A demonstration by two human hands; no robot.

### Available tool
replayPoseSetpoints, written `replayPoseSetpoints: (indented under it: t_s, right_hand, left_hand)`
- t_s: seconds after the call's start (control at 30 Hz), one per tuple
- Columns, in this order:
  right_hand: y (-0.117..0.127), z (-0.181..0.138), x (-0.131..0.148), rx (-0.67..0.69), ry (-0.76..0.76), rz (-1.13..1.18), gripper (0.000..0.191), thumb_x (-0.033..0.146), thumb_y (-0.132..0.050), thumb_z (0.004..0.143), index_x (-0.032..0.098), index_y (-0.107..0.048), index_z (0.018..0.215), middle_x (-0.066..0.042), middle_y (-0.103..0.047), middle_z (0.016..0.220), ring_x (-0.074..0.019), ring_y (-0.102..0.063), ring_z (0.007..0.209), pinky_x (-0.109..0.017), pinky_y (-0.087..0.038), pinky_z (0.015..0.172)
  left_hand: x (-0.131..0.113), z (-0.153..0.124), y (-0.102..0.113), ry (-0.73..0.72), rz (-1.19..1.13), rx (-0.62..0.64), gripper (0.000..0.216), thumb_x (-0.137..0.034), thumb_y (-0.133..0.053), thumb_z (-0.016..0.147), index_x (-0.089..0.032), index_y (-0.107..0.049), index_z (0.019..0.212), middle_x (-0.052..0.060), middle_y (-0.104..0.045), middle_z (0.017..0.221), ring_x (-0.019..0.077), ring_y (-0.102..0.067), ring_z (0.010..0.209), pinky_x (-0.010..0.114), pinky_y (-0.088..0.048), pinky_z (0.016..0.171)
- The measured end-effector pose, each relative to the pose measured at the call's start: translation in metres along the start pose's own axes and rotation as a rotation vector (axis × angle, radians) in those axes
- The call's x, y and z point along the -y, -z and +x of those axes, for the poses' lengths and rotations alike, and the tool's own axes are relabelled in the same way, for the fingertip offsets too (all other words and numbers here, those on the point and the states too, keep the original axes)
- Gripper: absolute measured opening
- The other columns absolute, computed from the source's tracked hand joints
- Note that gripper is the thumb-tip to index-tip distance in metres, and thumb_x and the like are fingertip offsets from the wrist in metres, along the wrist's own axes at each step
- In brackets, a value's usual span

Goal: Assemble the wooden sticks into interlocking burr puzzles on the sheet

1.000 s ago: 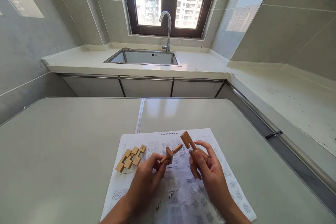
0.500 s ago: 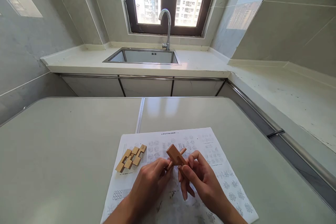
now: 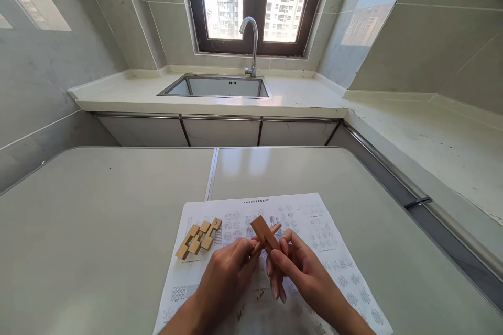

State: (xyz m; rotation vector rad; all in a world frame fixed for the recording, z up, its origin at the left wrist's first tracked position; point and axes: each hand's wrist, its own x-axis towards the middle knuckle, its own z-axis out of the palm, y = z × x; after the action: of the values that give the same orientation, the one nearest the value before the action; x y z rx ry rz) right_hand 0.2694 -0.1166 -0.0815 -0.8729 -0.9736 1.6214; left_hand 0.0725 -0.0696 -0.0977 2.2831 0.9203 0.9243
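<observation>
A dark-framed window [image 3: 255, 5] stands above a sink [image 3: 218, 87], between grey tiled walls [image 3: 432, 47].

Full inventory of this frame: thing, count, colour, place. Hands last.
Table: one, pale grey, foreground
Printed sheet: one visible, white, on the table
Loose notched wooden pieces: apparently three, tan, sheet's left side
Flat wooden piece: one, brown, above the sheet
Slim wooden piece: one, brown, crossing the flat one, partly hidden
Counter: one, off-white, back and right
Cabinet fronts: several, grey, below the counter
Sink: one, silver, back counter
Faucet: one, chrome, behind the sink
Window: one, dark-framed, back wall
Left hand: one, bare, holding the slim piece
Right hand: one, bare, holding the flat piece
</observation>
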Motion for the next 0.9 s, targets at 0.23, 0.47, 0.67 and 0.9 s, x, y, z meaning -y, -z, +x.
replayPoseSetpoints:
  t_s: [0.23, 0.47, 0.67, 0.9]
  right_hand:
    - [0.002, 0.0, -0.004, 0.05, -0.072, -0.007, 0.047, 0.062, -0.062, 0.104, 0.027, -0.034, 0.089, 0.002, -0.071, 0.072, -0.0137, -0.067, 0.049, -0.023, -0.048, 0.046]
    - [0.004, 0.002, -0.01, 0.046, -0.129, -0.018, 0.048, 0.066, -0.066, 0.099, 0.024, -0.044, 0.097, 0.002, -0.069, 0.08, -0.0145, -0.069, 0.054, -0.028, -0.056, 0.054]
    - [0.009, 0.004, -0.018, 0.003, -0.142, -0.047, 0.047, 0.065, -0.065, 0.101, 0.025, -0.041, 0.093, 0.005, -0.067, 0.071, -0.0139, -0.065, 0.05, -0.026, -0.05, 0.051]
    - [-0.001, 0.004, -0.012, -0.093, -0.027, -0.07, 0.049, 0.064, -0.064, 0.102, 0.026, -0.038, 0.088, 0.004, -0.065, 0.072, -0.0128, -0.063, 0.055, -0.027, -0.05, 0.057]
  left_hand:
    - [-0.001, 0.0, 0.002, -0.002, -0.039, -0.026, 0.014, -0.02, -0.053, 0.11, -0.021, -0.064, 0.102, 0.001, -0.072, 0.087, 0.0126, -0.067, 0.068, 0.022, -0.054, 0.065]
    - [0.0, -0.001, 0.002, -0.038, -0.082, -0.008, 0.013, -0.011, -0.051, 0.107, -0.021, -0.059, 0.104, 0.005, -0.078, 0.1, 0.0154, -0.076, 0.079, 0.024, -0.06, 0.071]
    - [-0.003, 0.001, 0.004, -0.143, 0.009, -0.04, 0.015, -0.009, -0.051, 0.106, -0.02, -0.06, 0.106, 0.005, -0.079, 0.092, 0.016, -0.076, 0.073, 0.024, -0.058, 0.066]
    - [-0.002, 0.002, 0.002, -0.167, 0.095, -0.133, 0.013, -0.01, -0.057, 0.105, -0.021, -0.064, 0.105, 0.003, -0.081, 0.088, 0.0184, -0.081, 0.078, 0.026, -0.06, 0.068]
